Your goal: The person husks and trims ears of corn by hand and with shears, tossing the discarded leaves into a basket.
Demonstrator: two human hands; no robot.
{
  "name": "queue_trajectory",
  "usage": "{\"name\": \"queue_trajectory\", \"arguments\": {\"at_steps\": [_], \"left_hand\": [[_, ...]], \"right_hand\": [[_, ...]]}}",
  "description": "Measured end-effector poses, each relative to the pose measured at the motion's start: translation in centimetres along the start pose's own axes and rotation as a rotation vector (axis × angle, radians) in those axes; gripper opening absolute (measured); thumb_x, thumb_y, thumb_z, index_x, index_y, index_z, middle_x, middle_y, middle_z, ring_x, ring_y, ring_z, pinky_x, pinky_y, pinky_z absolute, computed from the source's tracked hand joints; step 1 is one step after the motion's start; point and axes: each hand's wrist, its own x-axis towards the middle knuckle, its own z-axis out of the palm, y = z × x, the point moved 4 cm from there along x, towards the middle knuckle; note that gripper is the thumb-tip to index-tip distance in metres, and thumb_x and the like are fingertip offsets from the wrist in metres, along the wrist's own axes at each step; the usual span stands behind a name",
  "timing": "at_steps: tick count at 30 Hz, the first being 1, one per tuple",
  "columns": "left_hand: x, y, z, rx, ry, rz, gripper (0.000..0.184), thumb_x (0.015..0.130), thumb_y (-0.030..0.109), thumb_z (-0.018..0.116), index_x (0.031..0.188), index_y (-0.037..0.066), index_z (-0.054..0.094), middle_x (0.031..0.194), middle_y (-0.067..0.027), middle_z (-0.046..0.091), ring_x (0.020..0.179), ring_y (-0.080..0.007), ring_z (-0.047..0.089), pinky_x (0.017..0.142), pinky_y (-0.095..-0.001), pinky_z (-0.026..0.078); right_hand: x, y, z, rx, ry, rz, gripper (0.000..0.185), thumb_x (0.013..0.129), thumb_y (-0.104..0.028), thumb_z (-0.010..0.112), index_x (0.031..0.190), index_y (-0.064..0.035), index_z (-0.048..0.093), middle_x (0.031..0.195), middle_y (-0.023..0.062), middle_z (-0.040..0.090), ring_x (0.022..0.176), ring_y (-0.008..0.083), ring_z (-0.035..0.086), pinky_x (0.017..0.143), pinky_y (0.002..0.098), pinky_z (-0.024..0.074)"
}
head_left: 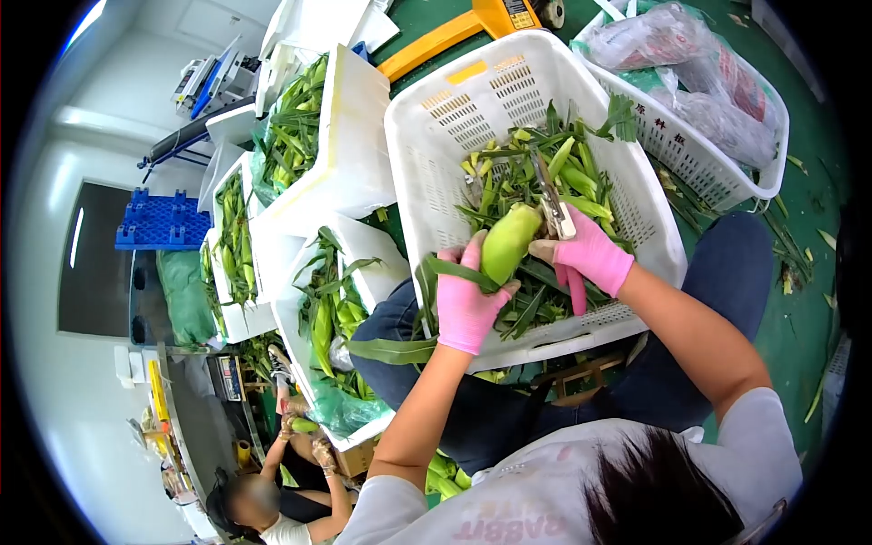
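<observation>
In a pink glove, my left hand [467, 300] is closed around the lower part of a green ear of corn [510, 243] in its husk. Long leaves trail from under those fingers to the left. My right hand [590, 252], also gloved in pink, grips pruning shears [550, 195] with metal blades and what looks like a pink handle. The shears are beside the ear's upper end; whether the blades touch it I cannot tell. Both hands are over a white plastic crate [536, 350] holding cut husk and leaf pieces [522, 173].
White foam boxes [363, 136] of corn stand to the left. Another white crate [718, 186] with plastic bags [695, 64] is at upper right. A yellow pallet-jack handle [427, 50] lies behind. At lower left, a seated person [272, 500] wearing gloves handles corn. Leaf scraps litter the green floor.
</observation>
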Motion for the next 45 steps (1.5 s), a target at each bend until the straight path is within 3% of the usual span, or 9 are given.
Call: {"name": "queue_trajectory", "arguments": {"at_steps": [7,11,18,26,29,36,38,41,45], "left_hand": [[1.0,-1.0,1.3,-1.018,-0.328,-0.184,0.099,0.071,0.020,0.093,0.152,-0.002,0.040,0.121,-0.0092,0.062,0.112,-0.0195,0.058,0.101,-0.0358,0.047],[2.0,0.5,0.9,-0.157,0.022,0.006,0.071,0.066,0.010,0.092,0.125,0.000,0.053,0.113,-0.0139,0.057,0.105,-0.0297,0.057,0.092,-0.0405,0.049],[1.9,2.4,1.4,-0.158,0.026,0.033,0.078,0.062,0.017,0.094,0.126,0.001,0.053,0.114,-0.0119,0.057,0.105,-0.0304,0.057,0.092,-0.0416,0.049],[1.9,-0.5,0.9,-1.438,-0.530,-0.409,0.097,0.078,0.059,0.082,0.145,0.000,0.045,0.126,-0.0172,0.063,0.111,-0.0312,0.066,0.096,-0.0432,0.056],[2.1,-2.2,1.0,-1.118,-0.508,-0.183,0.088,0.078,0.043,0.087,0.143,0.000,0.046,0.124,-0.0149,0.064,0.111,-0.0283,0.066,0.094,-0.0427,0.056],[3.1,4.6,-3.2,0.343,-0.158,0.577,0.064,0.064,0.012,0.080,0.125,0.021,0.064,0.127,-0.0059,0.064,0.125,-0.0298,0.058,0.107,-0.0602,0.037],[2.1,5.0,-3.6,0.430,0.035,0.549,0.064,0.066,0.010,0.078,0.127,0.022,0.064,0.138,-0.0144,0.056,0.132,-0.0349,0.052,0.109,-0.0584,0.036],[-0.5,0.4,-2.6,-0.326,0.316,0.030,0.061,0.085,0.009,0.066,0.144,0.010,0.050,0.145,-0.0187,0.047,0.140,-0.0343,0.044,0.116,-0.0467,0.035],[-0.4,-0.1,0.5,-1.636,0.130,-0.489,0.058,0.101,0.032,0.061,0.147,0.003,0.040,0.133,-0.0109,0.055,0.122,-0.0208,0.054,0.108,-0.0388,0.043]], "right_hand": [[1.3,-3.6,-2.4,0.004,0.042,-0.094,0.041,0.081,-0.002,0.064,0.122,-0.0030,0.057,0.100,0.0035,0.062,0.088,0.0105,0.059,0.079,0.0267,0.0523],[0.8,-4.2,-1.3,-0.025,0.088,-0.070,0.056,0.080,-0.014,0.078,0.130,-0.0030,0.055,0.107,0.0072,0.063,0.095,0.0143,0.061,0.086,0.0297,0.0529],[0.6,-3.3,-1.9,-0.068,0.108,-0.202,0.048,0.081,-0.008,0.068,0.127,-0.0017,0.055,0.109,0.0078,0.064,0.099,0.0172,0.061,0.092,0.0318,0.0509],[1.4,-7.5,-5.2,-0.788,0.360,-0.279,0.053,0.080,-0.010,0.074,0.129,-0.0036,0.054,0.108,0.0222,0.069,0.099,0.0383,0.069,0.085,0.0435,0.0551],[1.3,-7.3,-6.6,-1.218,0.583,-0.324,0.055,0.080,-0.019,0.080,0.126,-0.0012,0.055,0.102,0.0224,0.071,0.094,0.0404,0.069,0.084,0.0438,0.0557],[-1.5,-2.9,-0.4,-0.064,-0.314,0.252,0.051,0.085,-0.023,0.078,0.125,-0.0006,0.056,0.096,0.0032,0.062,0.059,0.0112,0.059,0.047,0.0253,0.0484],[-2.1,-2.8,1.0,-0.014,-0.361,0.216,0.053,0.083,-0.019,0.078,0.128,-0.0009,0.055,0.101,0.0044,0.063,0.072,0.0124,0.062,0.061,0.0273,0.0538],[-2.2,-3.0,1.4,0.078,-0.279,0.135,0.056,0.079,-0.015,0.079,0.129,-0.0023,0.056,0.111,0.0065,0.063,0.104,0.0145,0.058,0.097,0.0313,0.0481],[-2.6,-1.5,2.4,-0.148,-0.355,0.079,0.063,0.077,-0.019,0.081,0.132,-0.0020,0.054,0.113,0.0075,0.062,0.106,0.0173,0.059,0.098,0.0341,0.0487]]}}
